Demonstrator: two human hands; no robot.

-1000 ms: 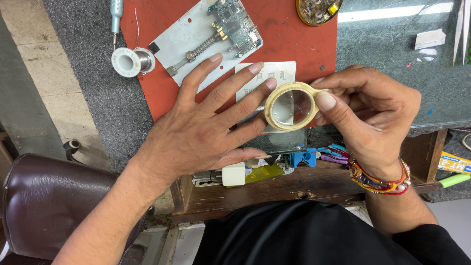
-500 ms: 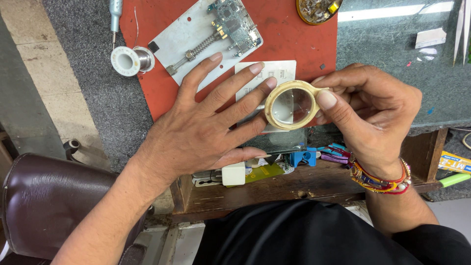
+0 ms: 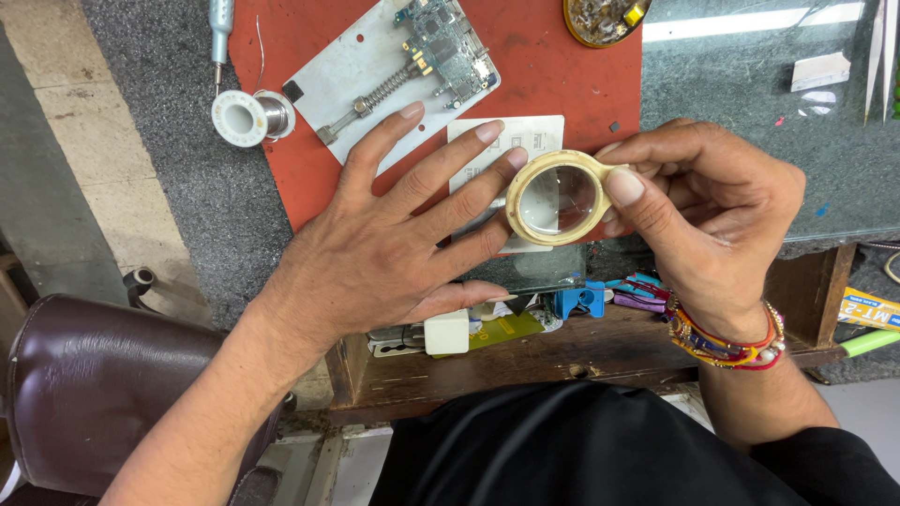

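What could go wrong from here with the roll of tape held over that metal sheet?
1. The right hand pinches the tape roll by its edge only; it may slip onto the thin metal stencil.
2. The left hand lies flat with fingertips on the stencil; sliding could shift or bend it.
3. The solder spool and circuit board sit close by; a wide move might knock them.
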